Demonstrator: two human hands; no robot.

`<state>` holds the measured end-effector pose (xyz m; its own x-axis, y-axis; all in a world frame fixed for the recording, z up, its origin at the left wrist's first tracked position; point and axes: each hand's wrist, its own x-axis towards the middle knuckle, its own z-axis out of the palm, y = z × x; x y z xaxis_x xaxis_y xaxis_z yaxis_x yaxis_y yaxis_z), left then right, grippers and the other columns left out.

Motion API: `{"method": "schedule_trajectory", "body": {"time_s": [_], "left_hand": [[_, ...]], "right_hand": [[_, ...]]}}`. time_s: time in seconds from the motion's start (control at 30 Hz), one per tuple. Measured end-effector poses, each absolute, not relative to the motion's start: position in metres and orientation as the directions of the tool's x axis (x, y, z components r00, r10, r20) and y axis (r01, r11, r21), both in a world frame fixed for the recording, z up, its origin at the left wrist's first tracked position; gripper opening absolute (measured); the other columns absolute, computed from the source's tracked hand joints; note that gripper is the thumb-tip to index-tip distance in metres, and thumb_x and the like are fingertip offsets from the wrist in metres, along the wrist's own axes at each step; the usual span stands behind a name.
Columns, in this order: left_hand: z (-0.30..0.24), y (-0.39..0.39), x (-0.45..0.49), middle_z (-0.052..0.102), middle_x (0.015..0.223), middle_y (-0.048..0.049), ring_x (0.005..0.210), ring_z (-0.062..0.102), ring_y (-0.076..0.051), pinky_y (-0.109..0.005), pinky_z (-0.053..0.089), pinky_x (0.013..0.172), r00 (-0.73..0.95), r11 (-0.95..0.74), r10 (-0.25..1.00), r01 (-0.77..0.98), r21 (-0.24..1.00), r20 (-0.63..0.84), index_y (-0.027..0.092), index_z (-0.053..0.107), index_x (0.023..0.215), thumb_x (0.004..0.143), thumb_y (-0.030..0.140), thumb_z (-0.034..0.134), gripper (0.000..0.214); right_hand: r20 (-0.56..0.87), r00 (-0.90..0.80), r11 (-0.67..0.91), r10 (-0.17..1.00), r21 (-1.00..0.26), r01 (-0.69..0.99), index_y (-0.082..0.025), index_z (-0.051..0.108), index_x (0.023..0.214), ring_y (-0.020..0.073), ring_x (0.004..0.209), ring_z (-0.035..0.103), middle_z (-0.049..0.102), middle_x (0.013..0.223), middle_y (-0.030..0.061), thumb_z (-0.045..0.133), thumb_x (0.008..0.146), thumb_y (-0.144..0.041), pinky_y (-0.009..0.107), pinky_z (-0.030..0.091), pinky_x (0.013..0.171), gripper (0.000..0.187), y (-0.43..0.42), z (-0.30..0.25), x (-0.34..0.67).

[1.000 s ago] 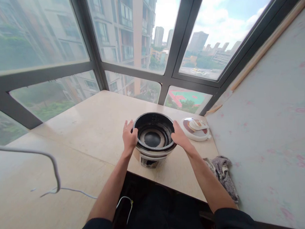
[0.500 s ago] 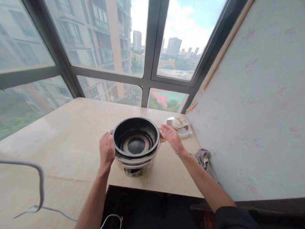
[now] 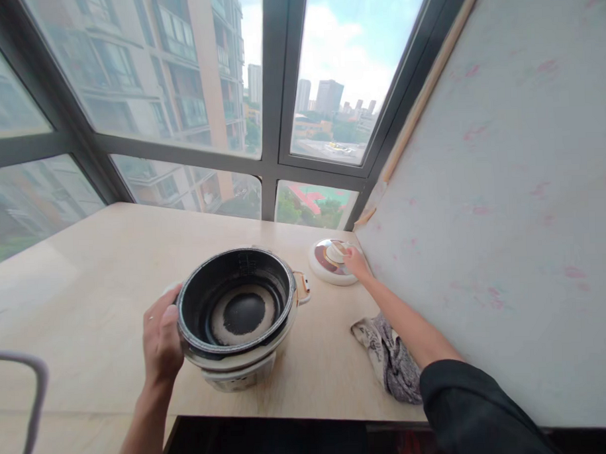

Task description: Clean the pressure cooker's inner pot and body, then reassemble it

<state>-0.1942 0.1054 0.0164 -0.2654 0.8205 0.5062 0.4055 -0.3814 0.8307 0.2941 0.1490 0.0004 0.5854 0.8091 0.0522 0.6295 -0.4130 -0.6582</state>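
An open rice cooker (image 3: 236,309) with a dark inner pot stands near the front edge of a pale wooden counter (image 3: 110,260). My left hand (image 3: 160,341) grips the cooker's left rim, fingers curled against it. My right hand (image 3: 354,259) reaches to the far right and closes on the knob of the cooker's round white lid (image 3: 329,262), which lies flat on the counter by the wall.
A crumpled grey cloth (image 3: 390,360) lies on the counter under my right forearm. A pale wall (image 3: 481,214) closes the right side. Large windows (image 3: 188,79) run behind the counter. A white cable loop (image 3: 25,395) shows at bottom left.
My right hand left the cooker's right rim and moved to the lid at the far right. My left hand stays on the left rim. The view shifted right.
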Motion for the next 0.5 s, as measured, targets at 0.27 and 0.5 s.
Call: {"method": "schedule_trajectory", "body": {"time_s": [0.27,0.5], "left_hand": [[0.021,0.098,-0.189,0.071,0.126,0.0214,0.132,0.056,-0.030,-0.056,0.038,0.121,-0.324,-0.324,0.835,0.365,0.873,0.445,0.059,0.072,0.114,0.092,0.054,0.051,0.031],[0.025,0.097,-0.189,0.069,0.123,0.0281,0.134,0.054,-0.034,-0.059,0.036,0.122,-0.346,-0.264,0.855,0.352,0.898,0.387,0.069,0.070,0.108,0.086,0.053,0.052,0.032]], "right_hand": [[0.057,0.522,-0.494,0.851,-0.248,0.833,-0.011,0.060,0.135,0.0351,0.132,0.047,0.055,0.139,0.0258,0.061,0.094,-0.043,0.045,0.033,0.111,0.052,0.213,-0.020,0.300],[0.008,0.493,-0.492,0.870,-0.059,0.869,-0.008,0.055,0.140,0.0331,0.124,0.056,0.057,0.135,0.0283,0.052,0.100,-0.041,0.042,0.040,0.102,0.052,0.224,-0.024,0.303]]}}
